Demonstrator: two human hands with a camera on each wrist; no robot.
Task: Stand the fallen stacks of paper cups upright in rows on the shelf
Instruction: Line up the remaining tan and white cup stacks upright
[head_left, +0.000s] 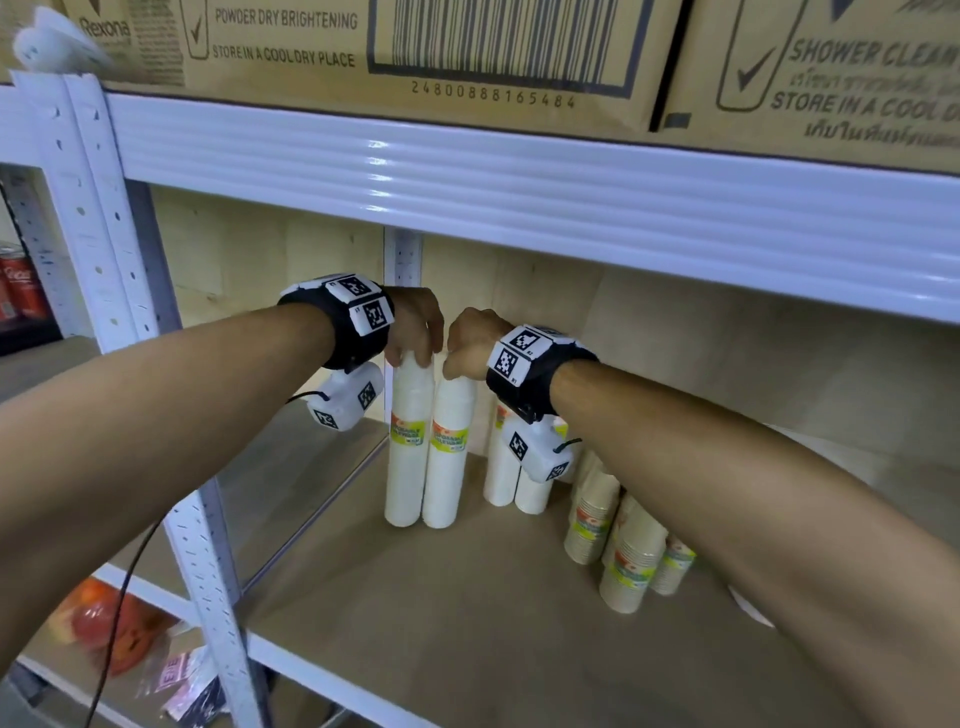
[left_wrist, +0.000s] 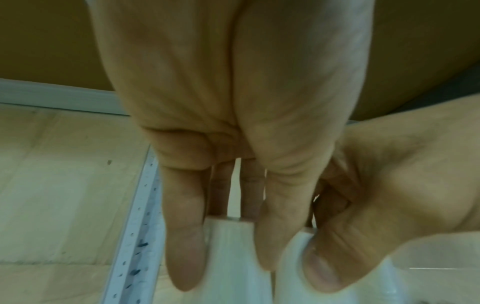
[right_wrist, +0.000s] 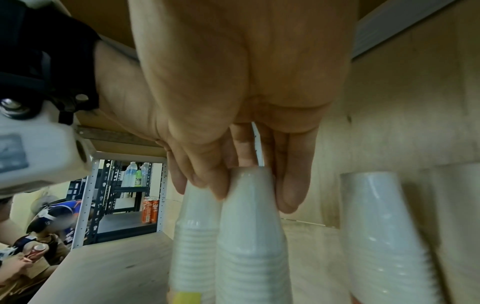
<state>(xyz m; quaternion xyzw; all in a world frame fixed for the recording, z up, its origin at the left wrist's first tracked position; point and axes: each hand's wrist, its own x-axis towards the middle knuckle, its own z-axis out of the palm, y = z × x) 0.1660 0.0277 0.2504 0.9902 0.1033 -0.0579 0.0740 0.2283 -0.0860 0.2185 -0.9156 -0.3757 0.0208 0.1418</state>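
Observation:
Two tall white paper cup stacks stand upright side by side on the shelf board (head_left: 467, 623). My left hand (head_left: 415, 356) grips the top of the left stack (head_left: 410, 457) from above; in the left wrist view its fingers (left_wrist: 184, 257) curl round that stack (left_wrist: 231, 242). My right hand (head_left: 457, 366) pinches the top of the right stack (head_left: 449, 467), and in the right wrist view the right hand (right_wrist: 253, 199) holds the stack's top cup (right_wrist: 249, 236). Two more white stacks (head_left: 501, 478) stand behind. Several brown cup stacks (head_left: 634, 561) stand upright to the right.
A white shelf beam (head_left: 519, 182) runs low overhead, with cardboard boxes (head_left: 363, 47) on top. A perforated upright post (head_left: 197, 519) borders the left. A white object (head_left: 748, 608) lies partly hidden under my right forearm. Another person (right_wrist: 39, 236) sits beyond the shelf's left side.

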